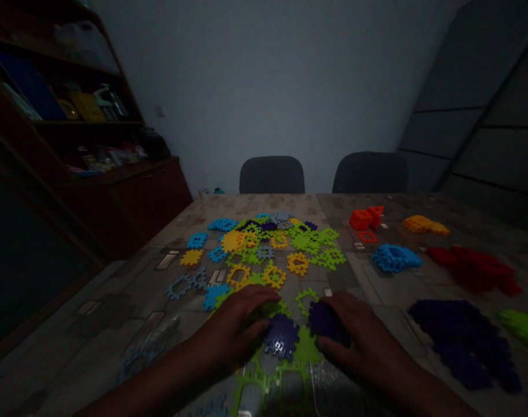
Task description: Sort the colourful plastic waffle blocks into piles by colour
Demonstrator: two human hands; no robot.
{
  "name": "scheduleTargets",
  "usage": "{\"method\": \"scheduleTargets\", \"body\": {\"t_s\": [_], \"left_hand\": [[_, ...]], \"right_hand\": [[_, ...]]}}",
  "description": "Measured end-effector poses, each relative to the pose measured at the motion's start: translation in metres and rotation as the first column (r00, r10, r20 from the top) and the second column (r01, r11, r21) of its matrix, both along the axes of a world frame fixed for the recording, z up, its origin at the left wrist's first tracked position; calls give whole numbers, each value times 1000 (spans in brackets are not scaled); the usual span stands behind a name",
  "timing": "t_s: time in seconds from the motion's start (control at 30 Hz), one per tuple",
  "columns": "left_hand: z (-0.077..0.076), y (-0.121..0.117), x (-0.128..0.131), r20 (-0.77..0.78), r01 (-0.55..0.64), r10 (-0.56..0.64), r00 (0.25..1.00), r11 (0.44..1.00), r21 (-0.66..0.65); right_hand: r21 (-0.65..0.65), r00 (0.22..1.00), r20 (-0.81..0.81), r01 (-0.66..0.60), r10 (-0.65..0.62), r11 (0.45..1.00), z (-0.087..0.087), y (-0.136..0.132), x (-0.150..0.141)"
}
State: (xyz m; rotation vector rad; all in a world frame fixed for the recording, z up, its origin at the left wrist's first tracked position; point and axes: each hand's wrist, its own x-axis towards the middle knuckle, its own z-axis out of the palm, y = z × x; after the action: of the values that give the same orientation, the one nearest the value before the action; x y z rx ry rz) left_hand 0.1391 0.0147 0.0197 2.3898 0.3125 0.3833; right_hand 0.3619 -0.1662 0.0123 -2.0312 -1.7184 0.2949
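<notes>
Two dark purple interlocking toy pieces with toothed edges lie in front of me. One purple square piece [281, 337] rests over light green pieces, and the thumb of my left hand [241, 315] reaches its left edge. The fingers of that hand are curved and apart from the thumb, above light green pieces. My right hand [354, 330] has its fingers and thumb around the other purple piece [321, 319], covering its right part. A light green piece [308, 341] shows between the two purple ones. Nearer me are light green frame pieces [268, 382].
Loose yellow [298, 263], green, blue and grey pieces spread across the middle of the table [128, 313]. On the right are piles by colour: orange [363, 220], blue [394, 258], red [476, 267], purple [463, 339]. Two chairs [271, 175] stand beyond.
</notes>
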Motion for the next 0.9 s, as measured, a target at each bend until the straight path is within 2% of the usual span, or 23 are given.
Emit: {"method": "scheduleTargets", "body": {"t_s": [0.1,0.2,0.47,0.63,0.77,0.9], "left_hand": [[-4,-4,-11,-52,90,-87,995,995,50],[-9,-9,-9,-69,147,-141,988,984,99],[-15,-13,-7,-61,90,-81,995,983,162],[-6,-11,-14,-31,18,-11,999,977,210],[7,0,-16,39,-68,63,997,985,156],[8,9,-17,103,-80,70,992,992,95]], "right_hand": [[-18,1000,29,2,-1,1000,-2,2,-4],[-20,998,56,20,-19,1000,-4,2,-7],[40,997,72,4,-7,999,-5,1,-8],[57,992,121,-53,46,997,-8,8,-14],[-15,991,98,-94,95,995,2,21,-34],[-3,985,135,-112,111,994,3,33,-55]]}}
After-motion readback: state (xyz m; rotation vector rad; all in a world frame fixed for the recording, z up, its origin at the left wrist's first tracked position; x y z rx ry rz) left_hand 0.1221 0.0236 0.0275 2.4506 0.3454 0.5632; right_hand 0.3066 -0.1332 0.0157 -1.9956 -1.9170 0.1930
